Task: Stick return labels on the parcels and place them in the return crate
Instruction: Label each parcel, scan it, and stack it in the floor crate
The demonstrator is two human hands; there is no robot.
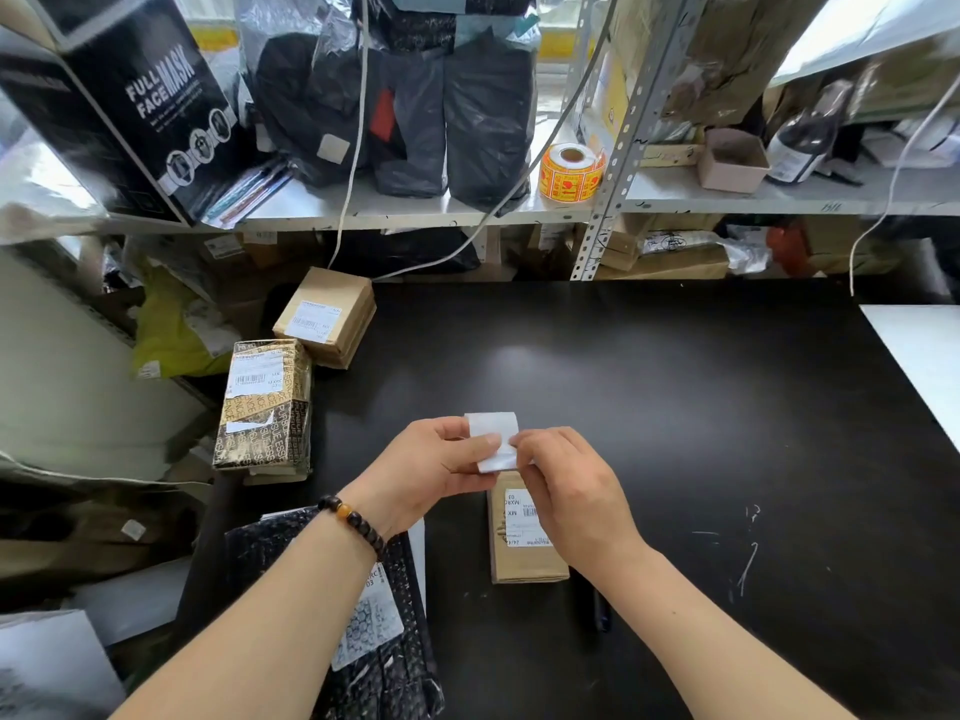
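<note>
Low in the frame, our left hand (431, 470) and right hand (566, 491) pinch a white label (491, 426) between curled fingertips, just above a brown parcel (524, 563) lying on the black table (675, 407). Farther off, at mid-left, a patterned parcel (265, 402) lies beside a brown box (327, 317).

We saw a smooth, shiny black table (675, 407), a plain brown paper parcel (524, 558), a white paper label (493, 433), and shiny black plastic bags (483, 122).

Head-worn view, close, looking down onto black table (675, 407).
</note>
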